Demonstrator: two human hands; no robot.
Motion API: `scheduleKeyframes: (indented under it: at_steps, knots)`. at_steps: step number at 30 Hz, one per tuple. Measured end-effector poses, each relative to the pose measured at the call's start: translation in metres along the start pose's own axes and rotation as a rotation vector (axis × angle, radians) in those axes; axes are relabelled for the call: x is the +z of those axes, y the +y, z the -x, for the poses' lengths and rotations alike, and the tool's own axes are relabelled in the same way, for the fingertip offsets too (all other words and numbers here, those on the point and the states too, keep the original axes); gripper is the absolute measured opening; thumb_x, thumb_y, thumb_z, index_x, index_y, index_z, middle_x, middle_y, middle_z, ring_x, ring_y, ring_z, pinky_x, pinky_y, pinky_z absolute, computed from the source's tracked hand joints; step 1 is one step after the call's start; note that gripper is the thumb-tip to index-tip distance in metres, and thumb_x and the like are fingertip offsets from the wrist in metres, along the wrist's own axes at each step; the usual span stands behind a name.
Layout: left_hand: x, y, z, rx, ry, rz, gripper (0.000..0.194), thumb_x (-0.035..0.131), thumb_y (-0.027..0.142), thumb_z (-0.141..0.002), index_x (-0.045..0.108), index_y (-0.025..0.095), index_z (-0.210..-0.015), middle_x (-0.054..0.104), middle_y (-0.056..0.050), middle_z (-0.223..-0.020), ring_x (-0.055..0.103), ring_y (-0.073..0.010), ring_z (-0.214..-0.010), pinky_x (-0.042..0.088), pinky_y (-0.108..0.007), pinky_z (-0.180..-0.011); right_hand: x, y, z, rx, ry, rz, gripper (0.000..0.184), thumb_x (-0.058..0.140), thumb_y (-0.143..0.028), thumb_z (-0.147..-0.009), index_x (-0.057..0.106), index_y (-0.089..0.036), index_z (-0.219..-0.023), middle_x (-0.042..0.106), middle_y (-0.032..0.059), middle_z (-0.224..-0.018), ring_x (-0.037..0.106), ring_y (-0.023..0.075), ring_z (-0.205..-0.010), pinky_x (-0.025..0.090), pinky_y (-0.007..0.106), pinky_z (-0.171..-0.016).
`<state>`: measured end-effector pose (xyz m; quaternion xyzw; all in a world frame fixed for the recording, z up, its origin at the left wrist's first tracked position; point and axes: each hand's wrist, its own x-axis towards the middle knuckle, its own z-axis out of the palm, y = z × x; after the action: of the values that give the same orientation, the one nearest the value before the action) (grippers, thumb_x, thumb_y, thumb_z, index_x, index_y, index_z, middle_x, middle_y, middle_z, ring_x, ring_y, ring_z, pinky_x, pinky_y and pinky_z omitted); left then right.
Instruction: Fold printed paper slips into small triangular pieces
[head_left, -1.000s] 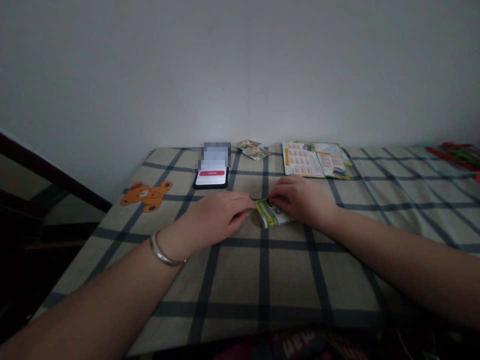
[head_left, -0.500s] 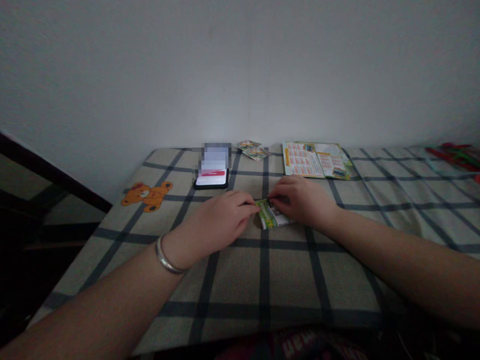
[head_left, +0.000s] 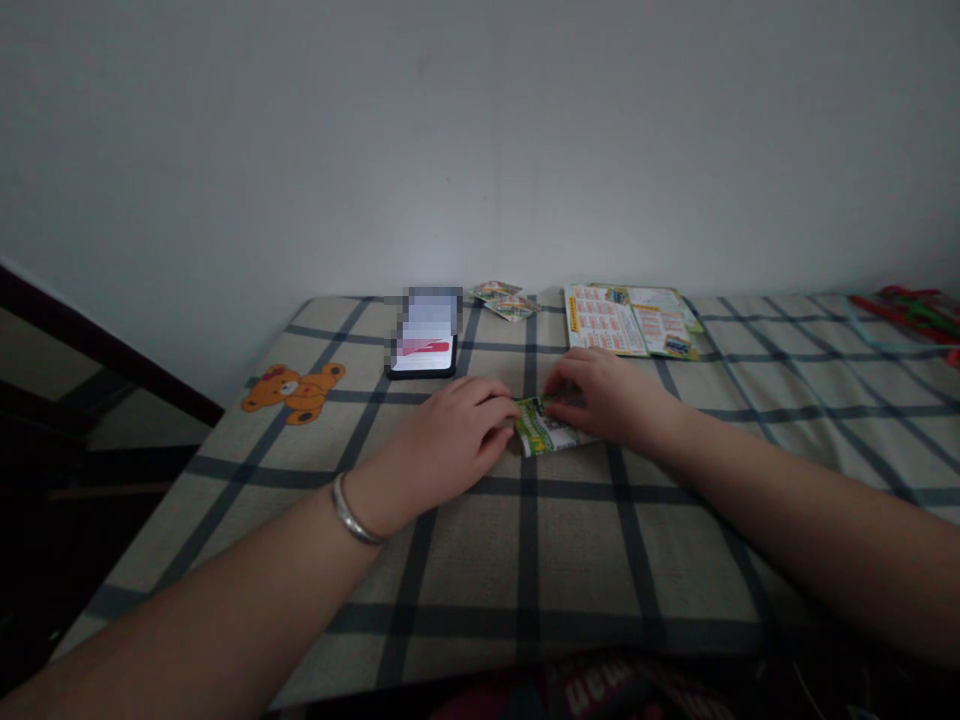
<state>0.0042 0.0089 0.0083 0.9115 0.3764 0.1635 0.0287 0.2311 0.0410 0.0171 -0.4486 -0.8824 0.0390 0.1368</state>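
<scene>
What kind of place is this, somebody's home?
Probably a home, though the view is narrow. A checked tablecloth with a teddy bear picture covers the table, a phone lies on it, and a plain wall stands behind.

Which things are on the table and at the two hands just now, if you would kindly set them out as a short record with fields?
left hand: fingers at the left edge of the folded paper; hand at
right hand: fingers on the upper right part of the folded paper
left wrist: silver bangle
behind the hands: phone, screen lit; two small packets, overlapping; printed sheets
left side: bear picture
far right: red and green things, unclear what
cover: checked cloth
</scene>
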Motion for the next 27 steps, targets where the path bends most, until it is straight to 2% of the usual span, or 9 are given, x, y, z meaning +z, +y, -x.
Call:
scheduleKeyframes:
  at_steps: [3, 4, 14, 19, 23, 27]
  knots:
    - [0.006, -0.003, 0.000, -0.071, 0.089, -0.017, 0.041, 0.053, 0.031, -0.094, 0.051, 0.013, -0.130, 0.055, -0.011, -0.131, 0.048, -0.0241, -0.125, 0.039, -0.044, -0.111, 0.000, 0.000, 0.000, -0.014, 0.006, -0.005, 0.014, 0.068, -0.028, -0.081, 0.068, -0.018, -0.091, 0.065, 0.0069, -0.091, 0.059, 0.0230, -0.089, 0.046, 0.035, -0.080]
    - [0.008, -0.004, 0.000, -0.066, 0.079, -0.033, 0.043, 0.053, 0.033, -0.094, 0.050, 0.012, -0.131, 0.053, -0.012, -0.134, 0.045, -0.0250, -0.128, 0.037, -0.044, -0.113, 0.000, 0.000, 0.001, -0.018, 0.009, -0.008, 0.014, 0.068, -0.028, -0.082, 0.068, -0.019, -0.092, 0.065, 0.0068, -0.091, 0.059, 0.0229, -0.090, 0.046, 0.035, -0.081]
    - [0.009, -0.001, 0.003, -0.062, 0.030, 0.031, 0.032, 0.054, 0.027, -0.091, 0.055, 0.015, -0.121, 0.051, -0.010, -0.138, 0.040, -0.0229, -0.135, 0.033, -0.043, -0.117, -0.001, -0.013, 0.010, -0.079, 0.069, 0.098, 0.021, 0.060, -0.033, -0.088, 0.067, -0.017, -0.098, 0.064, 0.0085, -0.097, 0.057, 0.0247, -0.093, 0.046, 0.037, -0.084]
    - [0.011, 0.002, 0.001, -0.147, 0.074, 0.070, 0.029, 0.058, 0.023, -0.087, 0.055, 0.015, -0.114, 0.051, -0.012, -0.137, 0.041, -0.0244, -0.135, 0.033, -0.046, -0.117, -0.002, -0.015, 0.010, -0.096, 0.062, 0.154, 0.020, 0.057, -0.033, -0.089, 0.067, -0.017, -0.096, 0.064, 0.0084, -0.095, 0.058, 0.0247, -0.091, 0.046, 0.036, -0.080]
    - [0.011, 0.010, 0.001, -0.255, 0.057, 0.060, 0.028, 0.055, 0.022, -0.087, 0.054, 0.013, -0.114, 0.040, -0.017, -0.146, 0.033, -0.0285, -0.141, 0.029, -0.051, -0.118, -0.002, -0.016, 0.010, -0.070, 0.070, 0.142, 0.020, 0.057, -0.034, -0.088, 0.065, -0.017, -0.093, 0.063, 0.0079, -0.093, 0.058, 0.0239, -0.090, 0.045, 0.036, -0.080]
    - [0.010, 0.014, 0.002, -0.292, 0.034, 0.094, 0.029, 0.056, 0.021, -0.086, 0.053, 0.014, -0.113, 0.043, -0.016, -0.143, 0.035, -0.0277, -0.140, 0.028, -0.052, -0.119, 0.001, -0.016, 0.010, -0.056, 0.092, 0.126, 0.022, 0.060, -0.037, -0.086, 0.064, -0.017, -0.093, 0.063, 0.0078, -0.093, 0.057, 0.0234, -0.090, 0.045, 0.035, -0.081]
